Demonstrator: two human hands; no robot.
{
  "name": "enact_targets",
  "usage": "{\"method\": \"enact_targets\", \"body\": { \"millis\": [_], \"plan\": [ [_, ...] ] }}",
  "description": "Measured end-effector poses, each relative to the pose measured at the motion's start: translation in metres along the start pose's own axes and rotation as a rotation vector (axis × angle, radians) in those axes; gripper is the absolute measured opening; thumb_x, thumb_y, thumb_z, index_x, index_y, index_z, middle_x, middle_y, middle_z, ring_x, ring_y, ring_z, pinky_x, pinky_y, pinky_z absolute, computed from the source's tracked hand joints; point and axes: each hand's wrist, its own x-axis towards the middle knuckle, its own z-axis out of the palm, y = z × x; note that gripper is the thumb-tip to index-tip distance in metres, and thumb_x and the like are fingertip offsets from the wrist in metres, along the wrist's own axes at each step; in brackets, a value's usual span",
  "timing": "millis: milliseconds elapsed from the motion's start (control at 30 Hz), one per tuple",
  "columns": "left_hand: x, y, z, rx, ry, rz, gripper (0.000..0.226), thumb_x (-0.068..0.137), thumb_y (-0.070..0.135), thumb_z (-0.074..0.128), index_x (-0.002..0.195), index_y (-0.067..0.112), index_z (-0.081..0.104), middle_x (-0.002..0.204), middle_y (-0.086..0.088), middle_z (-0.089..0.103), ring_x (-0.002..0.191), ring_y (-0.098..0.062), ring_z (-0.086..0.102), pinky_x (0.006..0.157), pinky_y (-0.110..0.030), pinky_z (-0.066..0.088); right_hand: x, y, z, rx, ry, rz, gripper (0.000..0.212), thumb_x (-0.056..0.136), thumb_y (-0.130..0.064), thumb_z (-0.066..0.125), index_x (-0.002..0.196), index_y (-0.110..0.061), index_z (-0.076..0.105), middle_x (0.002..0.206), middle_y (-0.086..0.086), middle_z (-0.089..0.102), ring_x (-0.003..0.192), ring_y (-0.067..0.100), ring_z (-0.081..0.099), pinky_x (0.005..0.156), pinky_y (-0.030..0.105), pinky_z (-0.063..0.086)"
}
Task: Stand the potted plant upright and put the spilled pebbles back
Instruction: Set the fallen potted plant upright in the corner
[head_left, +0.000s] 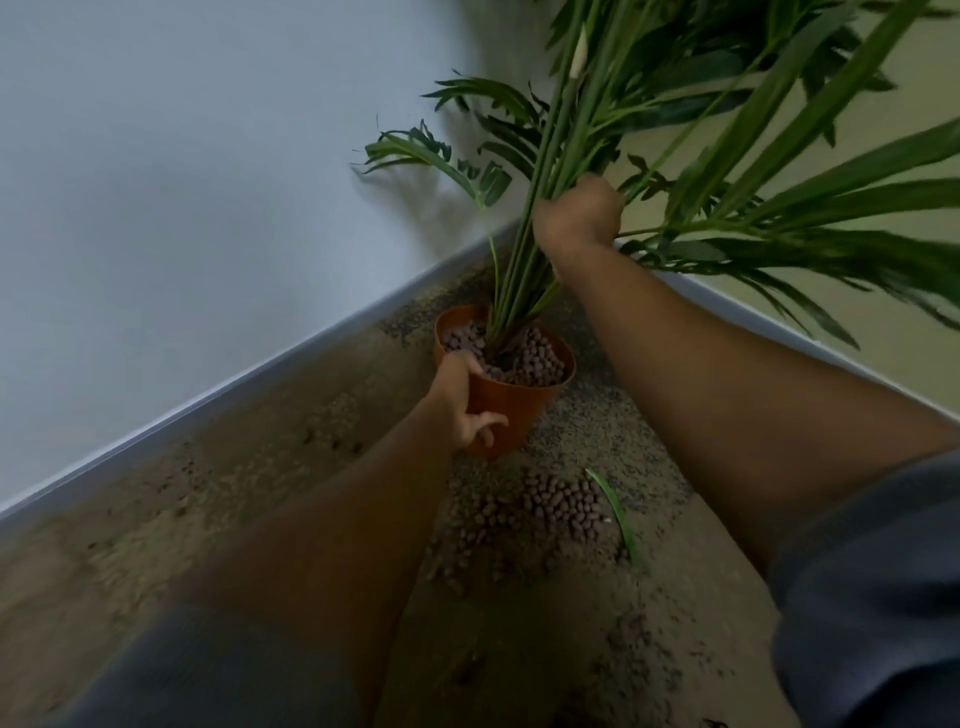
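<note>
An orange plastic pot (511, 410) stands roughly upright on the floor in a room corner, with brown pebbles (535, 358) inside around the plant's base. My left hand (462, 402) grips the pot's near rim, thumb over the edge and fingers on the outer wall. My right hand (579, 215) is closed around the bundle of green stems (524, 249) well above the pot. Long leaves (779, 156) spread to the upper right. A heap of spilled pebbles (540, 512) lies on the floor just in front of the pot.
The speckled floor (270, 467) meets two walls with pale skirting (249, 379) right behind the pot. A loose green leaf (615, 512) lies beside the spilled heap. A few scattered pebbles (332, 439) sit to the pot's left.
</note>
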Motion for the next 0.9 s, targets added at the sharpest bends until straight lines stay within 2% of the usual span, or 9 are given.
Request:
{"method": "enact_targets", "body": {
  "millis": [200, 300, 400, 533, 633, 700, 733, 800, 900],
  "plan": [
    [-0.005, 0.006, 0.019, -0.049, 0.000, 0.081, 0.066, 0.077, -0.005, 0.030, 0.143, 0.006, 0.035, 0.154, -0.019, 0.021, 0.126, -0.059, 0.032, 0.095, -0.052, 0.051, 0.000, -0.005, -0.008, 0.017, 0.010, -0.011, 0.024, 0.085, -0.015, 0.064, 0.107, -0.005, 0.067, 0.112, 0.014, 0.066, 0.099, 0.029, 0.066, 0.080, 0.027, 0.052],
    [-0.006, 0.016, 0.030, -0.043, 0.004, 0.145, 0.051, 0.080, -0.014, 0.023, 0.119, 0.000, 0.052, 0.158, -0.016, 0.014, 0.130, -0.057, 0.033, 0.078, -0.037, 0.058, 0.001, -0.002, -0.010, -0.031, 0.016, -0.029, 0.026, 0.086, -0.016, 0.065, 0.110, -0.004, 0.066, 0.116, 0.014, 0.066, 0.102, 0.027, 0.065, 0.079, 0.024, 0.051],
    [-0.001, 0.024, 0.027, 0.014, 0.015, 0.119, 0.061, 0.087, -0.012, 0.025, 0.145, 0.003, 0.036, 0.159, -0.019, 0.008, 0.134, -0.061, 0.023, 0.088, -0.037, 0.056, -0.003, -0.002, -0.009, -0.071, -0.006, -0.087, 0.028, 0.087, -0.016, 0.063, 0.110, -0.002, 0.065, 0.115, 0.017, 0.066, 0.107, 0.029, 0.064, 0.086, 0.029, 0.054],
    [-0.002, 0.026, 0.021, 0.010, -0.035, 0.111, 0.053, 0.100, 0.001, 0.037, 0.152, 0.007, 0.027, 0.158, -0.018, 0.019, 0.131, -0.050, 0.038, 0.091, -0.040, 0.053, -0.010, -0.005, -0.001, -0.135, -0.041, -0.126, 0.036, 0.088, -0.023, 0.062, 0.119, -0.006, 0.062, 0.124, 0.012, 0.062, 0.116, 0.028, 0.058, 0.089, 0.027, 0.049],
    [0.004, 0.022, 0.018, 0.044, -0.005, 0.094, 0.048, 0.104, 0.011, 0.039, 0.151, 0.006, 0.030, 0.156, -0.018, 0.026, 0.126, -0.050, 0.044, 0.082, -0.032, 0.057, -0.014, -0.005, 0.002, -0.131, -0.047, -0.188, 0.010, 0.087, -0.021, 0.063, 0.089, -0.011, 0.063, 0.106, 0.008, 0.064, 0.106, 0.027, 0.062, 0.070, 0.021, 0.040],
    [0.009, 0.020, 0.015, 0.053, 0.013, 0.073, 0.047, 0.105, 0.012, 0.039, 0.151, 0.005, 0.030, 0.152, -0.021, 0.032, 0.125, -0.048, 0.047, 0.081, -0.029, 0.058, -0.015, -0.005, 0.004, -0.124, -0.061, -0.197, 0.014, 0.085, -0.018, 0.064, 0.074, -0.013, 0.056, 0.095, 0.007, 0.062, 0.100, 0.027, 0.064, 0.065, 0.020, 0.039],
    [0.009, 0.020, 0.014, 0.044, 0.020, 0.057, 0.048, 0.105, 0.012, 0.039, 0.151, 0.005, 0.029, 0.151, -0.023, 0.033, 0.126, -0.047, 0.047, 0.084, -0.030, 0.057, -0.019, -0.006, 0.003, -0.122, -0.073, -0.190, 0.010, 0.085, -0.019, 0.064, 0.081, -0.010, 0.061, 0.099, 0.009, 0.065, 0.099, 0.028, 0.064, 0.067, 0.022, 0.043],
    [0.011, 0.019, 0.013, 0.033, 0.030, 0.038, 0.048, 0.106, 0.013, 0.037, 0.152, 0.006, 0.027, 0.150, -0.023, 0.034, 0.127, -0.045, 0.047, 0.087, -0.031, 0.056, -0.022, -0.007, 0.004, -0.125, -0.072, -0.202, 0.025, 0.085, -0.023, 0.064, 0.101, -0.005, 0.066, 0.108, 0.013, 0.067, 0.101, 0.029, 0.064, 0.076, 0.028, 0.051],
    [0.013, 0.018, 0.009, 0.018, 0.049, 0.018, 0.047, 0.105, 0.012, 0.037, 0.151, 0.004, 0.029, 0.150, -0.024, 0.034, 0.129, -0.046, 0.045, 0.090, -0.032, 0.055, -0.025, -0.005, 0.007, -0.157, -0.069, -0.227, 0.038, 0.086, -0.030, 0.065, 0.113, -0.003, 0.063, 0.116, 0.014, 0.064, 0.109, 0.029, 0.061, 0.088, 0.034, 0.052]
  ]
}}
